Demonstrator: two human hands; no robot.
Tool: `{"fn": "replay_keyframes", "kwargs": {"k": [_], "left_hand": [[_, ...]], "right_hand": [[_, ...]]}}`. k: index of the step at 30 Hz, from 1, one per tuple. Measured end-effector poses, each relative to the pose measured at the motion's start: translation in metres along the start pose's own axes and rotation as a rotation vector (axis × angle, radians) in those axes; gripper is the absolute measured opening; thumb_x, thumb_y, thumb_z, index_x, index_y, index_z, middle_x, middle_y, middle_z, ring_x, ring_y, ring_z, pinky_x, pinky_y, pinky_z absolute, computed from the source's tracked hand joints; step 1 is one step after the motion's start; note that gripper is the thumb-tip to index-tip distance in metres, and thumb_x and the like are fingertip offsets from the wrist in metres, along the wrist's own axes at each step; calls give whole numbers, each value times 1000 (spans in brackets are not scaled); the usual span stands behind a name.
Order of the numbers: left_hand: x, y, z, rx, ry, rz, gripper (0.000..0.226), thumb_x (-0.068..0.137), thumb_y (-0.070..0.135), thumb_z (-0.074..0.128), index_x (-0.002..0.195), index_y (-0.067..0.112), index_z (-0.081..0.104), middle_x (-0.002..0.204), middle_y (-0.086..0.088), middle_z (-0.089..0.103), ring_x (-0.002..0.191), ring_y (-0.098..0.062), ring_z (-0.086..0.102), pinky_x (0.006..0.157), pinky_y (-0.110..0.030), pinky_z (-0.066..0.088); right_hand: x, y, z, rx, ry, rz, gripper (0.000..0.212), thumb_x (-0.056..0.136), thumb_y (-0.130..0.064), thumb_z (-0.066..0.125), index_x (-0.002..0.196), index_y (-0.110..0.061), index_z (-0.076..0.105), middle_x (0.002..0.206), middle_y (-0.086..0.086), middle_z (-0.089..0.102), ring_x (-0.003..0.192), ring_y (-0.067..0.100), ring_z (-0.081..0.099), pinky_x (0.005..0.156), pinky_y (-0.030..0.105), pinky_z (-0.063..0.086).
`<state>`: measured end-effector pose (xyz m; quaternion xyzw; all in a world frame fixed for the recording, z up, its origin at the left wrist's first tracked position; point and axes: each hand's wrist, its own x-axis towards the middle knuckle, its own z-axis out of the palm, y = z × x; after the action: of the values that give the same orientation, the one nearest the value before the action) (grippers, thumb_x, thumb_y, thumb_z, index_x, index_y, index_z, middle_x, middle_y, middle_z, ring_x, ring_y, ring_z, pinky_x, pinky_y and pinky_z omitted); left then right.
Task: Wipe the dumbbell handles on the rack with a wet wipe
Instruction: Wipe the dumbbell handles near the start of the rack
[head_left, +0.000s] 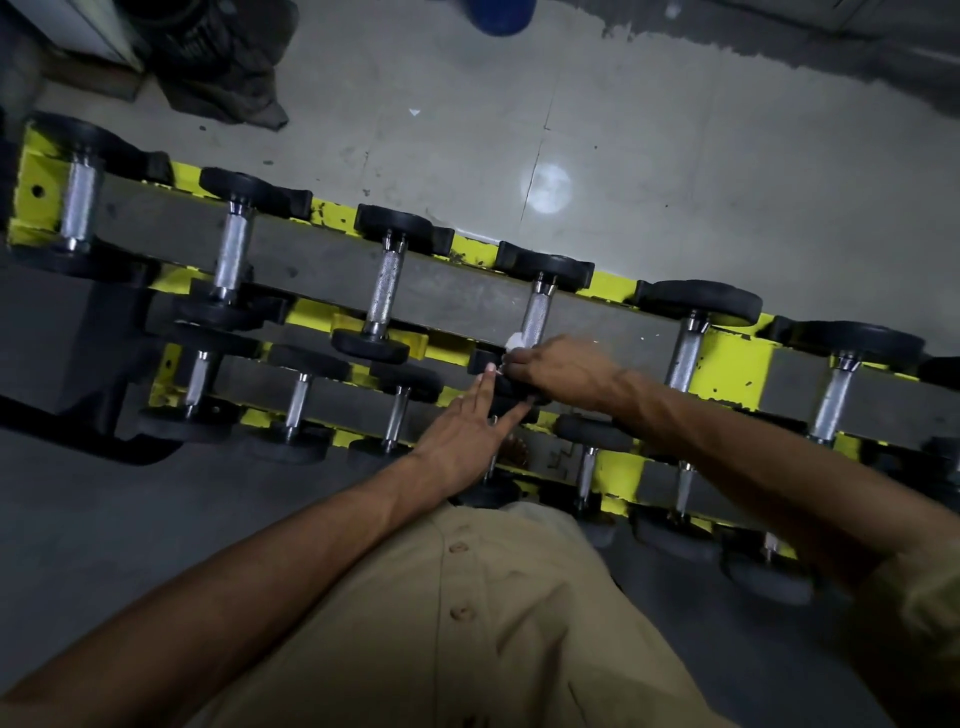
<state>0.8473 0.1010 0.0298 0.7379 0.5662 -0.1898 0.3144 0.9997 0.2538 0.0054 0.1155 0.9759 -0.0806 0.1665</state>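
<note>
Centre of the frame, and the right hand (561, 369) is down on the top tier of the rack (735, 358), fingers curled round a white wet wipe (515, 341) at the near end of a knurled dumbbell handle (536, 312), the fourth one along from the upper left. Only a scrap of the wipe shows, poking out past the knuckles against the steel. Whether the fingers wrap right round the bar itself, I cannot tell; the hand covers that part.

Left hand (465, 428) sits just below and to the left, fingers straight and close together, lying on the black dumbbell head (511, 396) at the near end of that handle, fingertips almost up to the right hand's knuckles.

The rack runs as a yellow and grey band from the upper left to the right edge, six dumbbells across the top tier, chrome handles side by side, black heads at both ends. A lower tier of smaller dumbbells (298, 400) lies nearer the person, partly under both forearms.

Bottom of the frame, a beige buttoned shirt (493, 597). Beyond the rack, a pale floor (675, 156) with a round bright spot of light (548, 188), a dark cloth (228, 83) heaped at the upper left, and a blue container (501, 15) cut off by the top edge.
</note>
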Motion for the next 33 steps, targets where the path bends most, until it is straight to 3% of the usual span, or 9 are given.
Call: {"fn": "replay_keyframes", "kwargs": {"k": [2, 5, 9, 12, 18, 20, 24, 29, 33], "left_hand": [[1, -2, 2, -3, 20, 10, 110, 97, -5, 57, 163, 35, -21, 161, -34, -33, 160, -45, -6, 129, -50, 18], [1, -3, 5, -10, 24, 14, 113, 95, -8, 57, 162, 34, -24, 161, -33, -34, 160, -44, -7, 127, -49, 20], [2, -3, 5, -35, 11, 20, 112, 96, -5, 57, 162, 35, -23, 161, -31, -36, 159, -43, -9, 127, -48, 22], [3, -6, 6, -48, 5, 29, 111, 96, -6, 56, 163, 34, -23, 160, -31, -38, 159, -43, -12, 128, -49, 17], [4, -12, 10, -29, 29, 50, 113, 96, -3, 60, 162, 34, -24, 160, -33, -38, 159, -45, -10, 129, -51, 18], [4, -16, 11, -15, 23, 61, 117, 94, -5, 62, 161, 35, -26, 160, -33, -37, 159, -45, -8, 130, -52, 18], [6, -17, 11, -2, 21, 74, 119, 93, -4, 63, 161, 34, -26, 160, -33, -37, 159, -45, -8, 130, -51, 19], [8, -18, 15, 7, 51, 79, 117, 94, -2, 61, 159, 33, -30, 158, -36, -37, 159, -47, -8, 129, -52, 19], [7, -19, 15, -6, 48, 90, 114, 96, 0, 61, 160, 33, -28, 160, -35, -35, 159, -46, -8, 129, -53, 19]], "right_hand": [[2, 9, -11, -5, 27, 58, 34, 95, -20, 58, 130, -23, 61, 130, -4, 65, 90, 23, 70, 75, 37, 58], [6, 29, -24, 55, 243, 413, 44, 92, -5, 56, 131, -25, 65, 136, -6, 64, 100, 27, 66, 75, 38, 56], [3, -3, -2, 28, 231, 320, 30, 89, -16, 60, 117, -16, 70, 129, 4, 61, 108, 26, 54, 75, 40, 54], [-8, -32, 24, 368, 389, 606, 27, 89, -16, 61, 116, -17, 61, 120, 8, 51, 98, 29, 56, 67, 39, 52], [15, -50, 29, 1034, 802, 1182, 17, 89, -8, 61, 104, -11, 69, 98, 5, 73, 90, 20, 66, 80, 36, 55], [31, -25, 23, 1146, 815, 1311, 21, 88, -7, 61, 104, -9, 75, 99, 7, 76, 91, 21, 69, 86, 34, 56], [58, 32, 37, 1258, 701, 1454, 19, 71, -21, 48, 67, -12, 65, 71, 9, 67, 71, 31, 65, 70, 49, 60], [43, -5, 55, 1397, 500, 1323, 23, 75, -17, 47, 71, -6, 66, 73, 11, 72, 73, 26, 70, 68, 43, 58], [29, -30, 31, 1271, 493, 1286, 30, 89, 0, 49, 61, -13, 50, 60, -1, 53, 56, 13, 46, 58, 31, 34]]}}
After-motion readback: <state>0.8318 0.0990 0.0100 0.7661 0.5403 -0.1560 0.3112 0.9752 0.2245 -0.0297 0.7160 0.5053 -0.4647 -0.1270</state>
